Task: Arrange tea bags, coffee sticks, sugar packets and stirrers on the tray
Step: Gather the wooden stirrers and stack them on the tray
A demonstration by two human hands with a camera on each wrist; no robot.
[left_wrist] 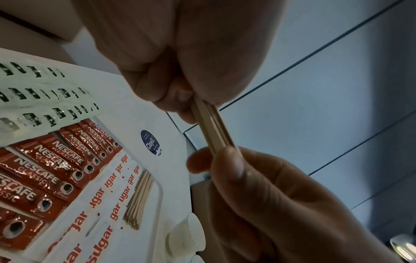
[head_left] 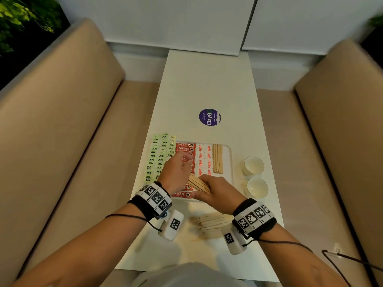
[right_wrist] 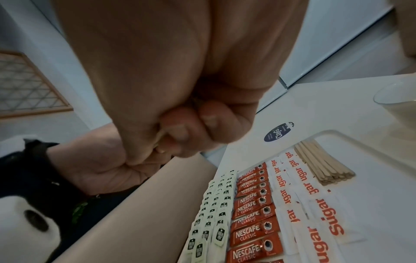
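Both hands' fingers [left_wrist: 171, 99] curled, pinching.

White table [head_left: 207, 83], round purple sticker [head_left: 209, 117], two white cups [head_left: 254, 165], beige benches [head_left: 62, 125], foliage [head_left: 18, 15]

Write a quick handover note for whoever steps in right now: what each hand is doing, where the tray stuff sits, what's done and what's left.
Left hand and right hand both grip one bundle of stirrers, held above the near end of the tray.
Done: tea bags lie in rows at the tray's left side, then coffee sticks, sugar packets, and one stirrer stack at the right.
Left: set the held bundle on the tray, then bring in the loose stirrers on the table near the person.
Two cups stand right of the tray.
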